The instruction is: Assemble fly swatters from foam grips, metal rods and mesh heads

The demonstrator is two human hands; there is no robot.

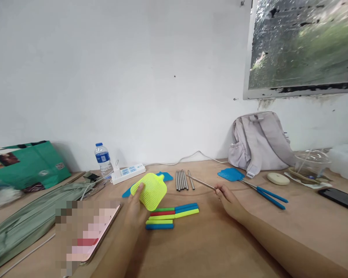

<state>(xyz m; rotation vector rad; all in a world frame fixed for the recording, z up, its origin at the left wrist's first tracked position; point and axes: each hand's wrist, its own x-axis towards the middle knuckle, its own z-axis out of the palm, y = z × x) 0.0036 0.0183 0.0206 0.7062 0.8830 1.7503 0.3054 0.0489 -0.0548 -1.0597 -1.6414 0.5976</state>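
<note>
My left hand [135, 202] is closed on a yellow-green fly swatter head [151, 191], a perforated plastic paddle with a short socket at its upper right. In my right hand [226, 199] is a thin metal rod [202, 182], its free end pointing left and away from me. Several more metal tubes [182, 180] lie side by side behind it. Nearer me are coloured handle sleeves [162, 217] in green, red, yellow and blue. Blue swatter heads [166, 176] lie partly hidden behind the yellow one. To the right rest blue-handled fly swatters [230, 174] with rods fitted.
A grey backpack [259, 143] leans on the wall. Left of centre stand a power strip [129, 173] and a water bottle [103, 160]. A tablet [101, 235], green cloth [40, 212] and green bag [31, 166] lie left. A phone [340, 199] and plastic container [311, 164] sit right.
</note>
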